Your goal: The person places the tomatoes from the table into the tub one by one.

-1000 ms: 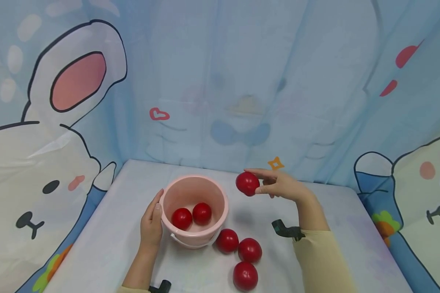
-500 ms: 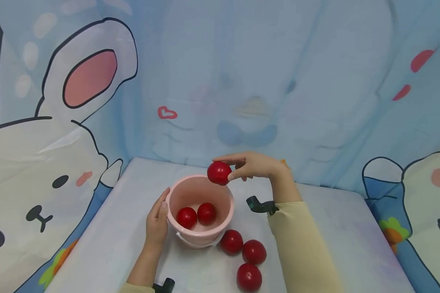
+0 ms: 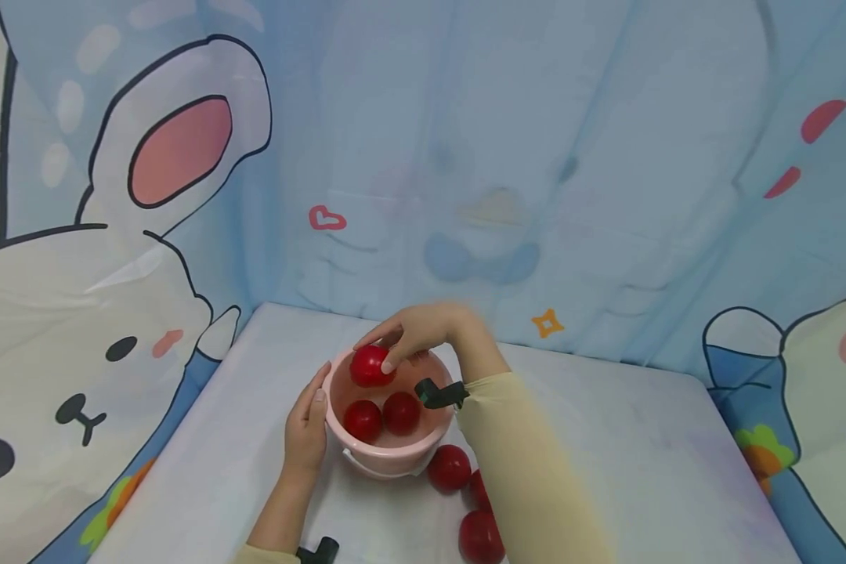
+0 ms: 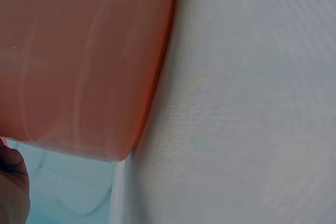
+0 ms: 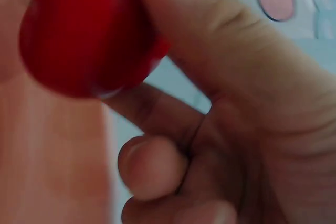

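Note:
A pink bucket (image 3: 388,452) with a white handle stands upright in the head view, two round red fruits (image 3: 363,421) on its floor. My left hand (image 3: 305,435) rests against the bucket's left side, fingers extended along the outside near the rim. In the left wrist view the bucket wall (image 4: 79,66) fills the upper left, and only a bit of my hand (image 4: 13,184) shows. My right hand (image 3: 423,333) pinches another glossy red fruit (image 3: 370,366) between thumb and fingers, over the bucket's far inner part. Up close, this fruit (image 5: 84,35) has a lobed end.
Several more red fruits (image 3: 449,468) lie on the white table (image 3: 641,439) right of the bucket, partly behind the right sleeve (image 3: 529,470). A light blue curtain (image 3: 395,141) with cartoon prints hangs behind and at both sides.
My right hand has carried the red fruit leftward, from right of the bucket, across the rim and down into its opening. My left hand has kept its place at the bucket; the head view has shifted slightly.

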`<state>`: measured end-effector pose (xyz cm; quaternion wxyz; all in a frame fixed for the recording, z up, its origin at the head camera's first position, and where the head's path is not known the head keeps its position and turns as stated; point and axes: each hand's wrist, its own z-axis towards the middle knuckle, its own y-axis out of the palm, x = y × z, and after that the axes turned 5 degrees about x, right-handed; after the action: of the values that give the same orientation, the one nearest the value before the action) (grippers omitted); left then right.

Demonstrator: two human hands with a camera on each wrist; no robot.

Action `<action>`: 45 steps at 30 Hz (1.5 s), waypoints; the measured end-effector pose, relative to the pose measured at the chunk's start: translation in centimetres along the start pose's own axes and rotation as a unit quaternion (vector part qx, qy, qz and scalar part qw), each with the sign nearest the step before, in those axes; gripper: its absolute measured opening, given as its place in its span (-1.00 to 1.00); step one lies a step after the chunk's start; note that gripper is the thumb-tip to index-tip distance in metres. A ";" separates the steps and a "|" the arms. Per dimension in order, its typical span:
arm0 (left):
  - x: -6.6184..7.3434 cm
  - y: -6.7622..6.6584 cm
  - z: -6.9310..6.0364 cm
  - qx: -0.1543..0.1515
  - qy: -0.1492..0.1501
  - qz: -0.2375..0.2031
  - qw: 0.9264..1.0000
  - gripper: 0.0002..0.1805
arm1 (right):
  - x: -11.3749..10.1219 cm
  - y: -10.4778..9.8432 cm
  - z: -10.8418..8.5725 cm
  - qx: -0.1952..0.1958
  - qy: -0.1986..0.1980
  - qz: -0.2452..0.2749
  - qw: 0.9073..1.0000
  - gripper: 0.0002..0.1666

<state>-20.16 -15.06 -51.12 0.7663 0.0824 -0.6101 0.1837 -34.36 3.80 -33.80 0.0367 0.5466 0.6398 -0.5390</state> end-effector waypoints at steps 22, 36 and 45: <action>-0.3 -0.2 0.2 -0.003 0.006 -0.006 1.000 -0.58 | -0.1 4.4 5.2 -0.066 0.143 0.043 0.987 -0.46; -0.5 -0.3 0.2 -0.006 0.005 -0.001 1.000 -0.58 | 0.0 4.8 4.7 -0.051 0.163 0.112 0.979 -0.49; -0.5 -0.4 0.2 -0.010 -0.004 -0.009 1.000 -0.58 | 0.3 4.6 4.4 -0.053 0.149 0.121 0.980 -0.47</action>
<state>-20.31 -15.55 -51.48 0.7661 0.0803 -0.6145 0.1704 -33.50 0.00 -38.80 0.0345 0.6912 0.5950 -0.4086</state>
